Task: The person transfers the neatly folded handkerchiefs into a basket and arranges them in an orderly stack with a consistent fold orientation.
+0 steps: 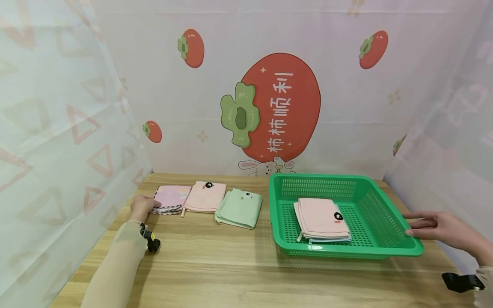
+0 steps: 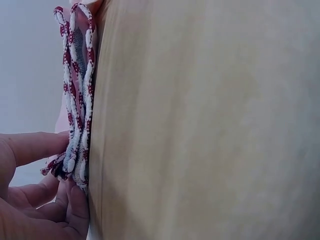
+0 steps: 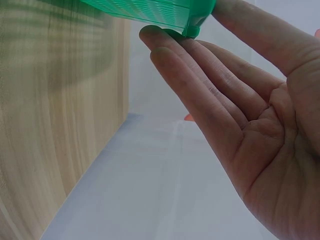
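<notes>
My left hand (image 1: 141,208) is at the left end of a row of folded cloths. Its thumb and fingers pinch the near corner of a pink-purple folded cloth (image 1: 173,196), whose red-and-white edging (image 2: 80,100) shows in layers in the left wrist view. My right hand (image 1: 443,229) holds the right rim of a green plastic basket (image 1: 348,251). In the right wrist view the thumb lies on one side of the rim and the long fingers (image 3: 200,95) on the other. Inside the basket lies a pink folded cloth (image 1: 317,217) on top of a light blue one (image 1: 331,241).
Right of the pinched cloth are a pink folded cloth (image 1: 205,197) with an eye design and a green one (image 1: 240,209), left of the basket. They lie on a wooden table (image 1: 215,265). White printed sheets (image 1: 154,77) enclose its back and sides.
</notes>
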`<control>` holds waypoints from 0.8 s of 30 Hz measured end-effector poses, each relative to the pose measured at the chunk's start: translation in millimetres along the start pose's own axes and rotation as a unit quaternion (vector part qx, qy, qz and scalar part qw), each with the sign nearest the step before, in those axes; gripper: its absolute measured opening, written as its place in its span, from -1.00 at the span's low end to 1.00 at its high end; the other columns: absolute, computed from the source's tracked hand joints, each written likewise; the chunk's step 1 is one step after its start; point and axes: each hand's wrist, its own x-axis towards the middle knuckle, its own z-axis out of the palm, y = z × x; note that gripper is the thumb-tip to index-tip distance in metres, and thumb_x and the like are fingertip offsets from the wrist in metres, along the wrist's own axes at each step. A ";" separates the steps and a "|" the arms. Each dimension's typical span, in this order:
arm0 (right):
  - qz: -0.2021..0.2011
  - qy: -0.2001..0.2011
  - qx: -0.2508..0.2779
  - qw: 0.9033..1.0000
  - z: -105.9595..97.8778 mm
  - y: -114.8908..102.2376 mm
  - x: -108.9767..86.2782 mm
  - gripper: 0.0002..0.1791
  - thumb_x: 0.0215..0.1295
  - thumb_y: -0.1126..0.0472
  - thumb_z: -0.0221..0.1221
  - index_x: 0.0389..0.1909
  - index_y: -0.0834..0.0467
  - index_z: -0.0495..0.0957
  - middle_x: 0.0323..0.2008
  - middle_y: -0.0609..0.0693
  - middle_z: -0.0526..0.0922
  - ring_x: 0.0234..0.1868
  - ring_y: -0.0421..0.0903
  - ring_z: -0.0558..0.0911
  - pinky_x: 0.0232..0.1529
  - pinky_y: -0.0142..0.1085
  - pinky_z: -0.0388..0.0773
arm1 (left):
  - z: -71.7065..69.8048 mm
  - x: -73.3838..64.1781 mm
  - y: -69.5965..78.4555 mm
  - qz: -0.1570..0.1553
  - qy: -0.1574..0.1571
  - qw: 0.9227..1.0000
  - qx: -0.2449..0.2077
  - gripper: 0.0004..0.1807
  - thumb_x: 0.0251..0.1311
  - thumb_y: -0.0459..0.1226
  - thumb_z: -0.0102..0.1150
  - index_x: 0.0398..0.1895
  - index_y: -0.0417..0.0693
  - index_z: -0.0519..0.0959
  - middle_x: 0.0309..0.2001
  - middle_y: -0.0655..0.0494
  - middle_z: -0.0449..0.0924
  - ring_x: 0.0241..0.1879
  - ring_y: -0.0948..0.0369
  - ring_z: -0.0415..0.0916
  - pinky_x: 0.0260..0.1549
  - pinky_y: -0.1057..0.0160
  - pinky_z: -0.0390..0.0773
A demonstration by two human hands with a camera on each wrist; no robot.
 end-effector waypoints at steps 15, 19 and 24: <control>-0.003 0.005 -0.002 1.000 -0.7 -3.6 -0.4 -0.27 0.28 0.00 0.19 0.24 0.49 0.27 -0.06 0.39 0.60 -0.31 -0.53 0.56 -0.32 -0.24 0.63 | -3.7 -0.7 4.9 0.007 -0.028 1.000 -0.012 -0.62 -0.09 -0.35 0.23 -0.18 -0.45 0.56 -0.10 -0.27 0.47 -0.15 -0.03 0.34 -0.30 0.22 0.39; -0.004 0.006 -0.009 1.000 0.2 -0.8 0.3 -0.25 0.27 -0.02 0.19 0.25 0.47 0.28 -0.06 0.38 0.61 -0.31 -0.51 0.57 -0.35 -0.31 0.62 | -5.2 1.5 4.3 0.008 -0.038 0.999 -0.021 -0.70 -0.08 -0.34 0.20 -0.26 -0.39 0.56 -0.20 -0.16 0.45 -0.21 0.01 0.35 -0.39 0.29 0.36; -0.005 0.007 -0.009 1.000 0.4 -0.7 0.3 -0.25 0.27 -0.02 0.19 0.24 0.47 0.28 -0.06 0.38 0.60 -0.31 -0.51 0.58 -0.35 -0.32 0.62 | -6.1 6.1 2.3 0.005 -0.051 0.998 -0.028 -0.71 -0.05 -0.33 0.19 -0.26 -0.36 0.55 -0.30 -0.06 0.45 -0.30 0.07 0.36 -0.45 0.29 0.40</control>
